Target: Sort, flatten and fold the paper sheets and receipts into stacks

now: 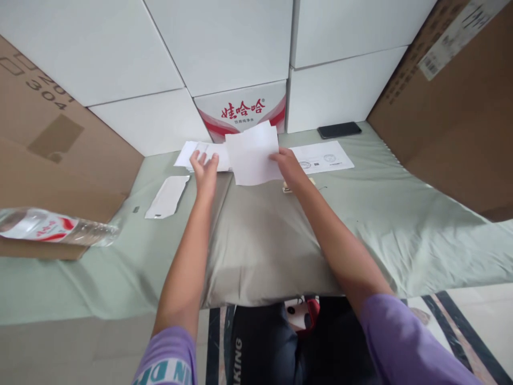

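My right hand (289, 167) pinches the right edge of a white sheet of paper (252, 158), raised at a tilt above the cloth. There may be more than one sheet in it. To the left, my left hand (205, 172) is over a pile of white papers (185, 155), with thumb and fingers apart. Whether its fingertips touch the pile is hard to tell. Behind my right wrist lies a white printed paper with round stamps (336, 156). A small cream-coloured object (287, 189) is partly hidden under my right forearm.
A white torn-edged packet (167, 198) lies left on the green cloth (264, 235). Further left is a clear water bottle (52, 226). A black phone (340, 130) rests at the back right. White boxes (240, 48) line the back; brown cartons (452, 123) flank both sides.
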